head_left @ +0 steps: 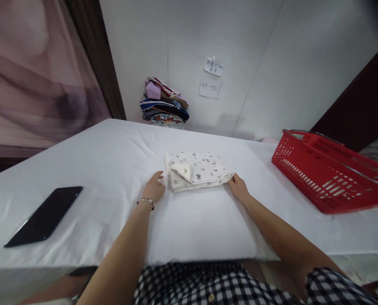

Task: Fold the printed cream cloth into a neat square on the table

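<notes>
the right hand (238,187) is gripping the right near corner of the folded cloth (208,166), its fingers closing on the layered edge. the left hand (155,187) is hovering just beside the cloth's left edge, holding nothing, its fingers opening in a loose curl; a bracelet (145,201) is circling that wrist. the folded cloth, white with small scattered prints, is lying flat in the middle of the white table (112,148), and a flap at its left near part is folding back on itself. a black tablet (45,216) is resting on the left near side, well apart from the left hand. a red basket (328,173) is standing on the right, its handles lying along its top. at the far side, a stack of folded fabrics (165,103) is sitting by the wall (189,38), where two handwritten papers (209,88) are hanging one above the other.
</notes>
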{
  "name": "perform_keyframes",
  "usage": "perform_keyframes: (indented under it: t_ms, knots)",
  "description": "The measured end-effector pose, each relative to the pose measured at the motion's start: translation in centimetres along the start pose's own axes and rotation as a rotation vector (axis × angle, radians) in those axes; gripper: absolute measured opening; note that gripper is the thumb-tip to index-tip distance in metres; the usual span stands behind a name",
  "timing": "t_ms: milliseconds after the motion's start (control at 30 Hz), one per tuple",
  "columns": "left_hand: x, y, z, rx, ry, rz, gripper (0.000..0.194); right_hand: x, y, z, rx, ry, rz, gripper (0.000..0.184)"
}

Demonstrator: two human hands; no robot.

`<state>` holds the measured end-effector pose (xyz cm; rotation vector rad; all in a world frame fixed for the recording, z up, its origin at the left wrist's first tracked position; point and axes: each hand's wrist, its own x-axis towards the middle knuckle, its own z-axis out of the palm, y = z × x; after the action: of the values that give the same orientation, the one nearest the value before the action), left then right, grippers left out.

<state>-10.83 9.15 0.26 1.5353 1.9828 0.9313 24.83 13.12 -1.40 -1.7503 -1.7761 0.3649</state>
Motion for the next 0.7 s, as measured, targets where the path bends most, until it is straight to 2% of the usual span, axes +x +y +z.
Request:
perform_keyframes:
  t_ms: [67, 167, 267, 333, 400, 533, 700]
  knots:
    - [-0.1, -0.1, 0.1, 0.0, 0.033, 0.054, 0.052, 0.0, 0.3, -0.1, -0.024, -0.03, -0.015, 0.022]
    - [-0.5, 0.3, 0.3, 0.003, 0.186, 0.151, 0.045, -0.1, 0.4, -0.1, -0.037, -0.028, -0.004, 0.024]
    - [-1.2, 1.3, 0.6, 0.041, 0.306, 0.405, 0.04, -0.1, 0.4, 0.0, -0.04, -0.018, 0.007, 0.025]
    - [-1.8, 2.1, 1.0, 0.098, 0.281, 0.587, 0.036, -0.1, 0.4, 0.1, -0.047, -0.016, 0.011, 0.025]
    - [-2.2, 2.5, 1.4, 0.16, 0.199, 0.689, 0.029, 0.0, 0.3, 0.0, -0.049, -0.021, 0.01, 0.025]
    - [-2.0, 2.1, 2.0, 0.218, 0.072, 0.718, 0.018, -0.1, -0.1, -0.4, -0.092, -0.042, 0.012, 0.026]
    - [-1.7, 1.4, 2.1, 0.211, 0.041, 0.703, 0.018, -0.2, -0.1, -1.0, -0.208, -0.085, 0.056, 0.024]
